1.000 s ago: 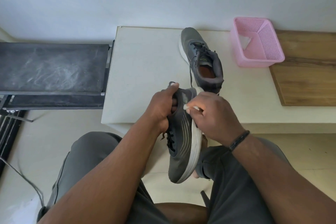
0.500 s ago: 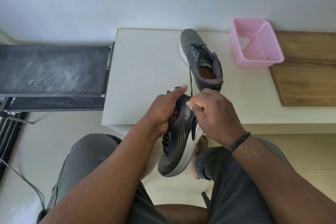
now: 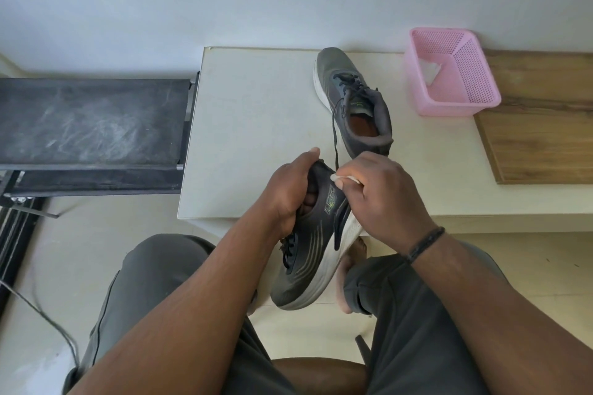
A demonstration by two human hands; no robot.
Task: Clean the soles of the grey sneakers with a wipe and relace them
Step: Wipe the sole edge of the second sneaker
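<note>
My left hand (image 3: 290,189) grips a grey sneaker (image 3: 308,253) by its heel opening, fingers inside the collar, and holds it above my lap, tilted on its side with the toe pointing toward me. Its white sole faces right. My right hand (image 3: 385,196) pinches a small white wipe (image 3: 345,179) and presses against the sole edge near the heel. The second grey sneaker (image 3: 353,99) stands upright on the white table (image 3: 256,125), laced, with one black lace trailing down toward my hands.
A pink plastic basket (image 3: 452,74) with a white scrap inside sits at the table's back right, partly on a wooden board (image 3: 542,131). A dusty black bench (image 3: 93,119) stands to the left. My knees and a bare foot are below the table edge.
The held sneaker has rotated so its side panel and logo face up more, and its toe has swung left. My right hand has shifted slightly along the heel end of the sole.
</note>
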